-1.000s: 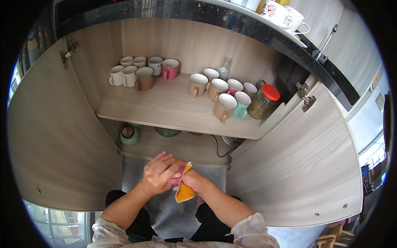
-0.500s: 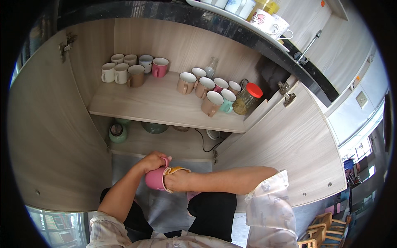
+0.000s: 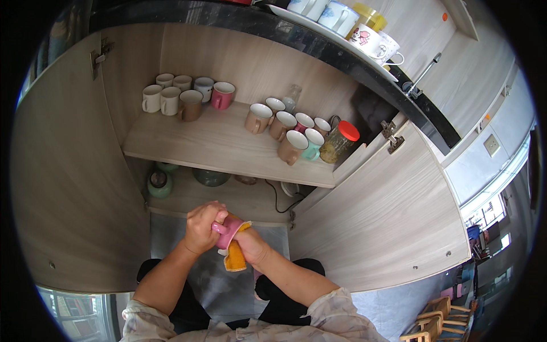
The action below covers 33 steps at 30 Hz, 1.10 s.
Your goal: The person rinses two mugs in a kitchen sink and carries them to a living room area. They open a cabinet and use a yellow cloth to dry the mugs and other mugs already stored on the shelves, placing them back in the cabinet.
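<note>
My left hand [image 3: 204, 228] is closed round the bottom end of a pink mug [image 3: 228, 232], held tilted in the air before the cabinet, its mouth turned right. The mug's handle shows beside my left fingers. At the mouth is my right hand [image 3: 252, 246], its fingers reaching inside and hidden there with a yellow-orange cloth [image 3: 235, 257]. Part of that cloth hangs out below the rim. Beyond my hands, on the upper shelf [image 3: 199, 145], stand white and brown mugs [image 3: 190, 106], another pink mug [image 3: 222, 97] and a mint-green mug [image 3: 313, 145].
Cabinet doors stand open at left [image 3: 68, 171] and right [image 3: 376, 211]. A red-lidded jar [image 3: 337, 145] is at the shelf's right end. Below are a green jar [image 3: 159, 183], a glass bowl [image 3: 211, 178] and a cord [image 3: 277, 199]. A tray [image 3: 319, 27] of cups sits on the dark countertop [image 3: 228, 23].
The pink mug has turned in my hands, and my left hand has shifted from its handle to its bottom end. My right forearm has swung nearer my body; more cloth hangs out.
</note>
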Tool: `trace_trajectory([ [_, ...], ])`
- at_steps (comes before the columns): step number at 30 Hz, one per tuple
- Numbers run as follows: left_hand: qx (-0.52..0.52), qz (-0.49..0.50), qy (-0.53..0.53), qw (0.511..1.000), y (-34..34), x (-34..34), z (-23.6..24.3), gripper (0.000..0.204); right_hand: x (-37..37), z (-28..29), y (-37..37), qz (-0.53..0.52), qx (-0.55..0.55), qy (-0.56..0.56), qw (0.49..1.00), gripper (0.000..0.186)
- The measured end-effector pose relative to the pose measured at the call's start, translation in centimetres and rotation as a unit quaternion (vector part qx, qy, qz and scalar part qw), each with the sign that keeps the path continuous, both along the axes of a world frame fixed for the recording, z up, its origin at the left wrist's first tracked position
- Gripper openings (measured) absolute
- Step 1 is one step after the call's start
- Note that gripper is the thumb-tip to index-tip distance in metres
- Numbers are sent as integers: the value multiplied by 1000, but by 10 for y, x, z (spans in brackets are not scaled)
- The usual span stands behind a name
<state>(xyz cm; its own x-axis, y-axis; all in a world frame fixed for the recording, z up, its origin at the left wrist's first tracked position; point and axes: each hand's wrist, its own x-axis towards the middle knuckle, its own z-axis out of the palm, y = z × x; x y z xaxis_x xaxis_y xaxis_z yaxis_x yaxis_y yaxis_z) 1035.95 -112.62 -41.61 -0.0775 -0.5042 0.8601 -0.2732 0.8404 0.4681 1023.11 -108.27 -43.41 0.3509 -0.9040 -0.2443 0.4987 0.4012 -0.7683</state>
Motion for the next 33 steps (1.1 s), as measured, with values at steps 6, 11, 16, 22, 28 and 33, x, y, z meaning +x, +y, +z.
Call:
trace_trajectory([
  [6,318,-112,-111,935,-4,-2,-23,12,2,9,-5,163,-430,499,735,23],
  [11,491,-164,-210,829,-33,-4,-44,23,6,39,-8,383,-502,620,466,22],
  [16,461,-112,-118,872,-38,2,-44,26,11,33,-28,427,-432,598,523,20],
  [22,167,26,-37,985,-10,1,-19,16,-11,8,-32,214,40,148,965,14],
  [28,136,-12,-16,990,-6,4,-10,12,8,1,-16,60,-90,122,987,23],
  [33,333,-85,-188,920,-14,-11,-35,17,7,11,-12,256,-446,567,644,24],
])
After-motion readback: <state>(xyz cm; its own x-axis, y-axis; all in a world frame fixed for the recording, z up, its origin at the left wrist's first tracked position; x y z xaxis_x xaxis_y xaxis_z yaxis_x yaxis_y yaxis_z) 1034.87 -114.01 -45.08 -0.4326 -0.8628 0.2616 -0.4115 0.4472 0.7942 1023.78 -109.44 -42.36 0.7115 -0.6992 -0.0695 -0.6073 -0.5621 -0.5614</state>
